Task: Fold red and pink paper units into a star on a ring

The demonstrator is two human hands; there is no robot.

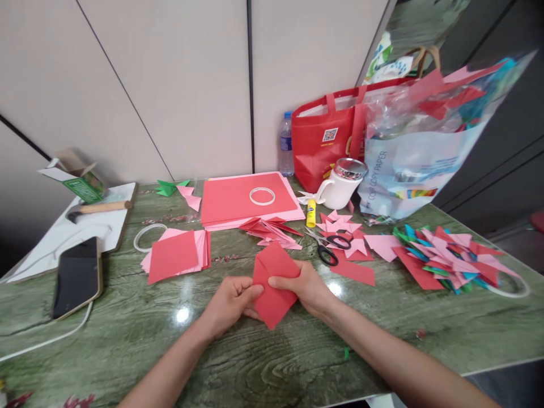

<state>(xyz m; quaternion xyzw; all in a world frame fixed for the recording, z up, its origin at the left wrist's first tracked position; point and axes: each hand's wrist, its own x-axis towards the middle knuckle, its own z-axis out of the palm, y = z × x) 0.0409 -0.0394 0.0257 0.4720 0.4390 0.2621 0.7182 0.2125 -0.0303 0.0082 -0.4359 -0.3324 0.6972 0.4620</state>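
Note:
A sheet of red paper (274,300) with a crease near its top is held up between both hands, just above the table. My left hand (233,300) pinches its left edge between thumb and fingers. My right hand (304,286) grips the right side, its thumb lying flat on the front of the paper. Behind the sheet sits a pile of folded pink and red paper (272,231). Scissors (326,246) with black handles lie to the right of the pile. A stack of red and pink squares (174,256) rests left of my hands.
Large red sheets (238,198) lie at the back with a tape ring (262,196) on top. A glue stick (311,213), white mug (342,184) and red bag (323,136) stand right of them. Colourful folded pieces (454,258) heap at right; a phone (77,277) and hammer (100,208) lie left.

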